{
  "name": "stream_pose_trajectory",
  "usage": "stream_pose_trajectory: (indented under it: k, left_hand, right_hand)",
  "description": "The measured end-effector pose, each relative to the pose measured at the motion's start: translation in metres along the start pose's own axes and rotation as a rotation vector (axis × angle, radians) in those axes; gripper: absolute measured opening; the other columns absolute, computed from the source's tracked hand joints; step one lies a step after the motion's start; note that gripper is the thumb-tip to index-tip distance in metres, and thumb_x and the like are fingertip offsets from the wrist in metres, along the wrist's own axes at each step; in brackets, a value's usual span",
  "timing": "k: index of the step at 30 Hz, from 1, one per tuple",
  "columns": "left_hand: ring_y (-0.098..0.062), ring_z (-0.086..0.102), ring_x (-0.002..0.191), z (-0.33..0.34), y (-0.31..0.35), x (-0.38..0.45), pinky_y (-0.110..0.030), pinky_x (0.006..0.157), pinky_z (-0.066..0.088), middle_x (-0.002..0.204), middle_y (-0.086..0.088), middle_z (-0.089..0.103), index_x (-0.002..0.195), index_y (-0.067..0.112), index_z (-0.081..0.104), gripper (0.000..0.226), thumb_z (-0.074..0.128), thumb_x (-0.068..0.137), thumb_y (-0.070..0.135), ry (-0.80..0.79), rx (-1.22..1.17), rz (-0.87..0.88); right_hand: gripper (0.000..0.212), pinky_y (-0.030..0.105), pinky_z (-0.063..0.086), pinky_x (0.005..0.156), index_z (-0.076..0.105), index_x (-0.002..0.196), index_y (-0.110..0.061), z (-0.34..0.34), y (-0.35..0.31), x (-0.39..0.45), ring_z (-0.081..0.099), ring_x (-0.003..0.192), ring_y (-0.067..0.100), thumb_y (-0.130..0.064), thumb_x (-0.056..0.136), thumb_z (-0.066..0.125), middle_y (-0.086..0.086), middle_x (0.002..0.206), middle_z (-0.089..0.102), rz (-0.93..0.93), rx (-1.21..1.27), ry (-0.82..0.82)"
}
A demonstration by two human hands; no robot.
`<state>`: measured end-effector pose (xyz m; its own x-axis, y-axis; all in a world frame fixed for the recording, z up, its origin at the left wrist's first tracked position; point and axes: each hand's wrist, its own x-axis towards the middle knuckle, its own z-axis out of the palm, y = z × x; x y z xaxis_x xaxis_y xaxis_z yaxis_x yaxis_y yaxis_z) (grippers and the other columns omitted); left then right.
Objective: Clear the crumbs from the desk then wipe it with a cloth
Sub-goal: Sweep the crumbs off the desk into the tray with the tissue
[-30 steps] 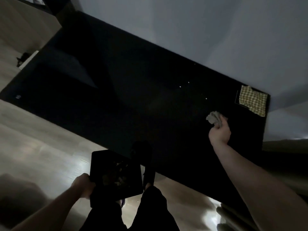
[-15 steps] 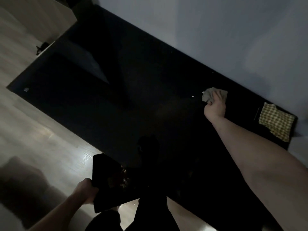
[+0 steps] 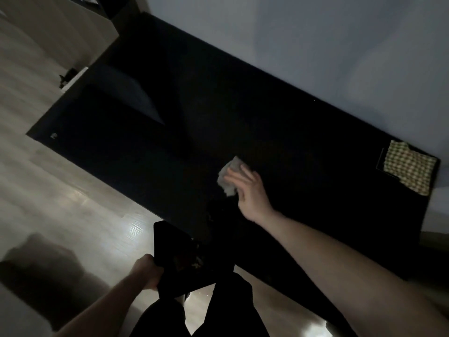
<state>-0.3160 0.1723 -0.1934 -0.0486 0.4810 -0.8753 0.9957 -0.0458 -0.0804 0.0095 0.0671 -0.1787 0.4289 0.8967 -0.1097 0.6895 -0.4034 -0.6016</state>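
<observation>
— Dim room, black desk (image 3: 150, 152) running along the pale wall. What has changed?

— My right hand (image 3: 250, 190) has swept back from near the wall towards the front edge, bringing the crumpled tissue (image 3: 229, 177) with it.

— Where does the tissue sit against your fingers?

— Under and ahead of them, on the desk — fingers curled over its right side, holding it. Its long axis runs roughly from wall to front edge.

— And the other hand?

— My left hand (image 3: 147, 272) grips a dark tray (image 3: 170, 249) just below the desk's edge, a few crumbs in it. The checked cloth (image 3: 408, 170) lies at the right end.
</observation>
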Motion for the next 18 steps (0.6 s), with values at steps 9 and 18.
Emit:
stream_pose_trajectory:
  k: [9, 18]
  left_hand:
    - [-0.027, 0.073, 0.093, -0.017, -0.017, -0.006, -0.028, 0.065, 0.053, 0.094, -0.013, 0.074, 0.093, 0.004, 0.066, 0.020, 0.061, 0.081, 0.018, -0.035, 0.085, 0.140]
    - [-0.024, 0.073, 0.091, -0.019, -0.026, 0.000, -0.027, 0.066, 0.054, 0.088, -0.008, 0.072, 0.081, 0.011, 0.058, 0.011, 0.059, 0.080, 0.022, -0.039, 0.228, 0.219]
  right_hand:
    - [0.056, 0.015, 0.009, 0.120, 0.070, 0.132, -0.028, 0.089, -0.089, -0.132, 0.022, 0.150, -0.008, -0.011, 0.089, 0.039, -0.014, 0.149, 0.058, -0.094, 0.278, -0.236]
    - [0.059, 0.031, 0.036, 0.121, 0.066, 0.139, -0.020, 0.024, -0.083, -0.146, 0.046, 0.146, 0.008, 0.016, 0.097, 0.046, -0.010, 0.151, 0.057, 0.155, 0.502, 0.114]
